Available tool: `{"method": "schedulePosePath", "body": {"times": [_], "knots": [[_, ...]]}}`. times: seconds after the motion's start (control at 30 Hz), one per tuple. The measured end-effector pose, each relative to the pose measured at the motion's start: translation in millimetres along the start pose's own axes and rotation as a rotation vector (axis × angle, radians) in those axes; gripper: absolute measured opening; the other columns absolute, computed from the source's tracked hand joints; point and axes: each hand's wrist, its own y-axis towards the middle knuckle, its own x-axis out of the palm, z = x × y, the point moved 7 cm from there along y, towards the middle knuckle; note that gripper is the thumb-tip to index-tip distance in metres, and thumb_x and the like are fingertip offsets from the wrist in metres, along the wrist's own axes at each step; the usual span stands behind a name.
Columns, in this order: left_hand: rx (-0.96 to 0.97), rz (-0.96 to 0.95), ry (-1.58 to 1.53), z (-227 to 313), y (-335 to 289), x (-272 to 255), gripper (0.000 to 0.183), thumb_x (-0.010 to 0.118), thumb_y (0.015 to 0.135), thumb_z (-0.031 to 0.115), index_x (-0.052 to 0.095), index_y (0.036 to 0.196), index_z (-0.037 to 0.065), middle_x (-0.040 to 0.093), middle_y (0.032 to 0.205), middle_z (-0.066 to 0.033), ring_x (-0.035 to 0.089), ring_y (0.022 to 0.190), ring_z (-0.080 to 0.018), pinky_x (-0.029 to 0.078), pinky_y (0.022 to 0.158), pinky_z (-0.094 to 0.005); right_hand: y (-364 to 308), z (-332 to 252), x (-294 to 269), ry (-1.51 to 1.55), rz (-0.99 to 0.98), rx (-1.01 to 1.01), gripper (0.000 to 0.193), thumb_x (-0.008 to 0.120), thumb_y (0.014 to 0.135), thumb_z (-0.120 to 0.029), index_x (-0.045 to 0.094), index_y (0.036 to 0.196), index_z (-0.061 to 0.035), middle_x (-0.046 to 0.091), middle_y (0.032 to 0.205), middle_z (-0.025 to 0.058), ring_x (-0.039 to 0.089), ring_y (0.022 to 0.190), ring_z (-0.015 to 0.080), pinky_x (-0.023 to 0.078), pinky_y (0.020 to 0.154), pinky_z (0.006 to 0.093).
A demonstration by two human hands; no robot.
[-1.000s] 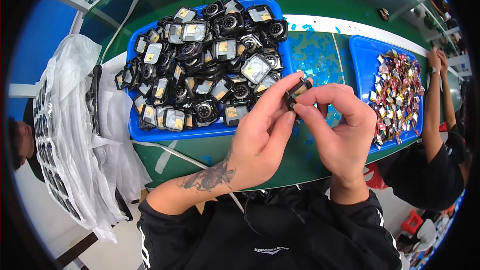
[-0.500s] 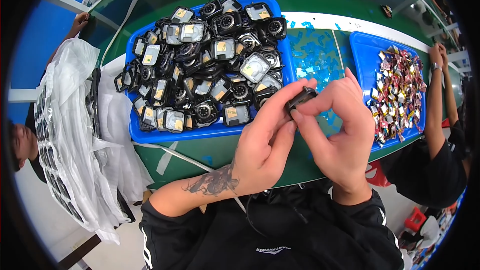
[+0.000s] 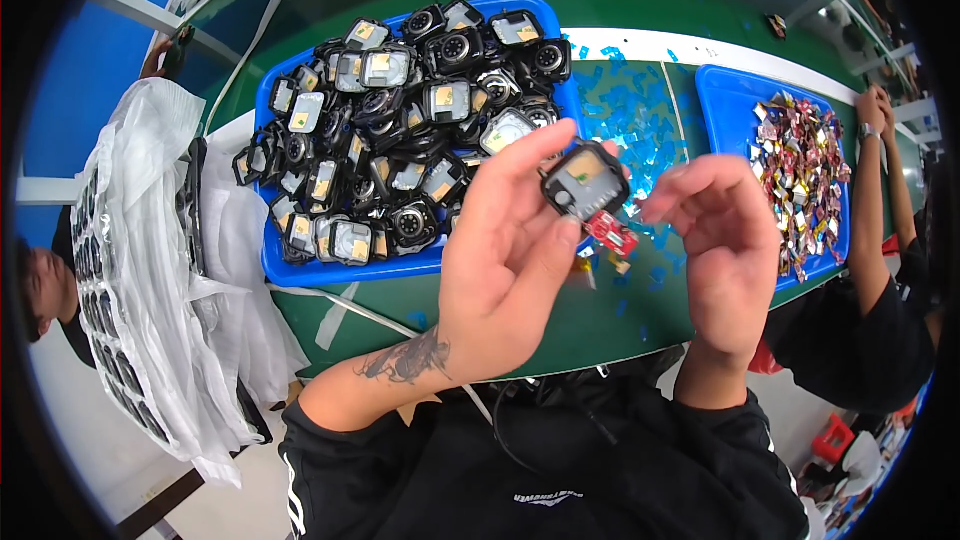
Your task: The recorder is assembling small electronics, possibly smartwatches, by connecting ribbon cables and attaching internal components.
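So my left hand [image 3: 508, 265] is grasping a black watch case [image 3: 586, 178], its grip closing around the edge with the thumb along the lower side. The case is sitting up above the bench [image 3: 640, 318], tilted, with its grey inside facing up. A little red circuit piece [image 3: 611, 235] is sticking out at the lower edge, right by the thumb tip; can't tell if it's attached. My right hand [image 3: 735, 260] is hovering just beside it, grip released, fingers loosely curling. Over on the left, a blue tray [image 3: 380, 275] is holding a heap of similar cases [image 3: 385, 100], while another blue tray [image 3: 725, 105] on the right is carrying tons of small red-and-silver parts [image 3: 800, 190]. Blue film bits [image 3: 625, 105] are littering the space between.
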Motion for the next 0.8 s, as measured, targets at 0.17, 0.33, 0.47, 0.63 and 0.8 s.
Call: {"method": "schedulePosePath", "body": {"times": [0.17,0.33,0.47,0.63,0.8], "knots": [[0.021,-0.048,0.077,-8.2,-4.0,-4.2,0.041,0.042,0.097,-0.004,0.036,0.137,-0.005,0.047,0.138,-0.0274,0.051,0.127,-0.0317,0.042,0.108,-0.0445,-7.7,13.6,13.9,-0.318,-0.106,0.158,0.020,0.070,0.081,0.009,0.062,0.099,0.0052,0.065,0.099,0.0103,0.066,0.091,0.0146,0.056,0.081,0.0268],[-0.016,-0.038,0.192,-3.1,-4.9,-8.7,0.030,0.046,0.096,-0.006,0.054,0.124,-0.004,0.059,0.121,-0.0157,0.059,0.111,-0.0200,0.044,0.095,-0.0310,-8.9,12.8,11.4,-0.330,-0.113,0.174,0.018,0.069,0.082,0.010,0.063,0.098,0.0061,0.066,0.096,0.0103,0.067,0.086,0.0140,0.057,0.076,0.0244],[0.123,-0.175,0.711,17.8,-0.8,0.2,0.031,0.053,0.088,-0.010,0.067,0.114,-0.002,0.057,0.128,-0.0230,0.062,0.113,-0.0261,0.049,0.093,-0.0318,-7.7,13.1,5.4,-0.244,-0.105,0.175,0.016,0.068,0.082,0.010,0.063,0.096,0.0062,0.065,0.093,0.0098,0.068,0.083,0.0139,0.057,0.075,0.0240],[0.154,-0.160,0.808,18.8,3.9,1.5,0.029,0.066,0.081,-0.009,0.072,0.106,0.003,0.061,0.123,-0.0192,0.067,0.096,-0.0228,0.054,0.081,-0.0292,-7.1,14.6,2.8,-0.243,-0.119,0.183,0.012,0.068,0.083,0.008,0.061,0.094,0.0052,0.063,0.092,0.0085,0.066,0.085,0.0128,0.056,0.072,0.0225],[0.156,-0.175,0.847,18.6,1.4,-2.7,0.026,0.070,0.079,-0.006,0.073,0.104,0.002,0.065,0.116,-0.0178,0.069,0.088,-0.0215,0.055,0.077,-0.0299,-0.6,24.5,3.2,-0.102,-0.196,0.272,0.011,0.068,0.086,0.000,0.058,0.089,0.0019,0.061,0.094,0.0071,0.059,0.081,0.0102,0.052,0.072,0.0219]]}}
